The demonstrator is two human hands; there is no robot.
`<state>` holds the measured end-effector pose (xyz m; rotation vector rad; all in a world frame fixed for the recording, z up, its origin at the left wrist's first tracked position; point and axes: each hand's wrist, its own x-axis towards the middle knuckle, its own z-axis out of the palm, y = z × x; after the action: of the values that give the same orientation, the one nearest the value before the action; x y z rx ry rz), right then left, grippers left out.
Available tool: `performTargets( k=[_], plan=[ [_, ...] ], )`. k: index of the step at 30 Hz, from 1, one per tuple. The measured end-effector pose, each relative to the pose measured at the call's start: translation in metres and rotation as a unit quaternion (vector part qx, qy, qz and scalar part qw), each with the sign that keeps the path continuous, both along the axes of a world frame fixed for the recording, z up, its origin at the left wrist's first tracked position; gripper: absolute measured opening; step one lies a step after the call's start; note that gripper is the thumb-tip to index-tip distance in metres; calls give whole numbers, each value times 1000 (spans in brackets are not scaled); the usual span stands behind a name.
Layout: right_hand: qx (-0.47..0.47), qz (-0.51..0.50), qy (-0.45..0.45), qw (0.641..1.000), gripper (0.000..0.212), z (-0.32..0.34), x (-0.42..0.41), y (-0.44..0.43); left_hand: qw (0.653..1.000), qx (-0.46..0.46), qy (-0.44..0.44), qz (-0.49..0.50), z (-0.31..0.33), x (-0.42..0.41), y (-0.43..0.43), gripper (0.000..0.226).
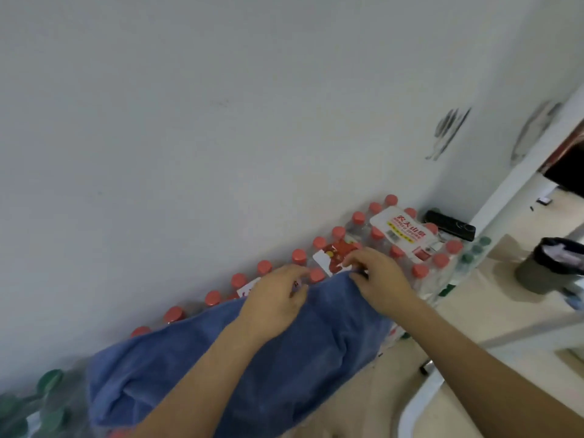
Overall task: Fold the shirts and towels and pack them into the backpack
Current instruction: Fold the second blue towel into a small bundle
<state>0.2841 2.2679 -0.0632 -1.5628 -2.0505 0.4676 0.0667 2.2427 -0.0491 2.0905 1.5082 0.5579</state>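
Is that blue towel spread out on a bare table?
No, the blue towel lies draped over shrink-wrapped packs of red-capped bottles, not on a tabletop.

Under your fingers [363,256] the blue towel [300,358] is soft, matt cloth with a fuzzy nap. Just past your fingertips, the red caps [299,256] are smooth plastic under glossy clear wrap [357,232].
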Motion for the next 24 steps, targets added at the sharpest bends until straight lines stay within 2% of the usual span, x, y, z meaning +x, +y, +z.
performTargets(
  k=[3,5,8,10,11,14,16,18,20,24],
  plan=[
    [1,4,51,999,30,8,1,-6,985,-127,-87,-74,5,53,25,39],
    [-43,-29,108,993,32,15,11,-9,983,-133,-83,-91,9,68,38,27],
    [-222,-36,184,957,44,13,39,-19,985,-100,-108,-88,12,70,52,12],
    [-286,-44,149,946,40,-2,52,-30,974,-116,-182,-69,12,68,59,19],
    [-286,-59,157,943,38,-11,56,-34,967,-125,-215,-53,11,67,65,23],
    [-264,-154,268,914,17,-19,63,-43,954,-125,-273,23,5,65,79,28],
    [-228,-203,292,906,25,-20,71,-38,949,-118,-282,81,3,65,86,24],
    [-197,-232,287,908,34,-18,74,-30,938,-120,-299,130,3,68,94,19],
    [-168,-243,240,925,34,-11,74,-18,929,-105,-312,170,3,71,103,19],
    [-111,-212,96,966,22,4,79,11,949,-37,-252,185,-1,86,122,39]
  ],
)
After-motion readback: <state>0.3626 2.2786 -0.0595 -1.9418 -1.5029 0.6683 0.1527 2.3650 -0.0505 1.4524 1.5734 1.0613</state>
